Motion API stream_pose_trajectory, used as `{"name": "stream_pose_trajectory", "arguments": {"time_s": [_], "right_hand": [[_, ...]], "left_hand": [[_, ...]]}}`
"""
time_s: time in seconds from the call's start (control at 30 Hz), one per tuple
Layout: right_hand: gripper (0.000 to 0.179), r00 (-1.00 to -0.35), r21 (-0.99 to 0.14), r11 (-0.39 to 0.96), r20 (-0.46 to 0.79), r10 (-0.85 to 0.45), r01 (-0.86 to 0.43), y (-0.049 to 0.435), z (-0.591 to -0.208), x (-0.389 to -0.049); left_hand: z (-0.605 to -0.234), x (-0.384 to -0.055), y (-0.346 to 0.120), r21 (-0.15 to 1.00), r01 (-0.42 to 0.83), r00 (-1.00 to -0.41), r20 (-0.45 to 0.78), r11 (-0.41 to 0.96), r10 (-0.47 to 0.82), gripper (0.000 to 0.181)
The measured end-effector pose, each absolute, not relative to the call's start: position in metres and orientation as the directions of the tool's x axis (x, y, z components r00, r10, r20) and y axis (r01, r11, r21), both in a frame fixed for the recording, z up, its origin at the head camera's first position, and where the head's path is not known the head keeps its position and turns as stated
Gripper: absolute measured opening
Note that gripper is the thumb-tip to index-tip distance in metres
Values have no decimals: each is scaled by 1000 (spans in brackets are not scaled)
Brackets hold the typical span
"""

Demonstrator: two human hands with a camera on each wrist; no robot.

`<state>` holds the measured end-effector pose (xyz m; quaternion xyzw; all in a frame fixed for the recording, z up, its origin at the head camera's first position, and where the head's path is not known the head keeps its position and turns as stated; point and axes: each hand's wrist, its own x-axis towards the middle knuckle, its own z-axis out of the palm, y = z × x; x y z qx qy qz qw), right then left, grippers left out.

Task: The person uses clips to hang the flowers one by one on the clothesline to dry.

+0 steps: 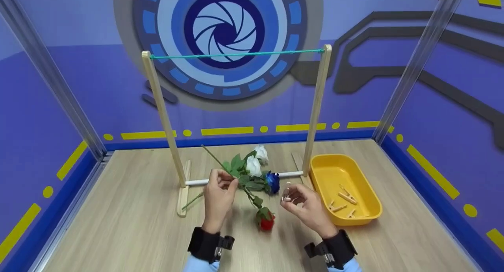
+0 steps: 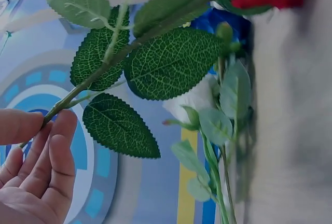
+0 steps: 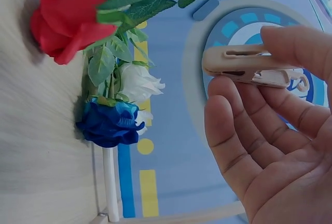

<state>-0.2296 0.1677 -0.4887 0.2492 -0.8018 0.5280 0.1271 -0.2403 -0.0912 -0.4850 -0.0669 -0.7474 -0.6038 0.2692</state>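
The red rose (image 1: 266, 223) is slanting down toward the person, bloom lowest, in front of the other flowers; whether the bloom is touching the bench (image 1: 138, 224), I cannot tell. The left hand (image 1: 220, 195) is holding it by the stem (image 2: 135, 45), thumb and fingers pinching with only the stem's thickness between them. The right hand (image 1: 309, 209) is hovering between the rose and the yellow tray (image 1: 328, 169); its thumb and fingers are pinching a clip (image 3: 236, 63), thumb above and bent fingers below. A blue rose (image 1: 272, 182) and two white roses (image 1: 254, 166) are lying by the white bar (image 1: 197, 182) of a wooden frame (image 1: 163, 110). A green string (image 1: 236, 54) is stretching between the post tops. More clips (image 1: 348, 198) are resting in the tray, which is sitting just right of the frame.
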Motion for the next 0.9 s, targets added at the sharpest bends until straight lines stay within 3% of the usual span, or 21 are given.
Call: {"name": "stream_pose_trajectory", "arguments": {"time_s": [0.2, 0.33, 0.67, 0.9], "right_hand": [[22, -854, -790, 327, 456, -252, -519, 179, -480, -234], [24, -828, -760, 329, 497, -260, -560, 189, -466, -239], [21, -798, -702, 380, 540, -268, -602, 206, -405, -254], [22, -772, -664, 395, 561, -298, -635, 212, -365, -273]], "left_hand": [[-471, -243, -80, 851, 451, -862, 494, 268, -117, 30], [-456, -250, -70, 796, 517, -829, 557, 314, -46, 28], [-419, -270, -41, 683, 614, -768, 632, 397, 100, 20], [-401, -282, -26, 681, 621, -774, 612, 388, 164, 19]]}}
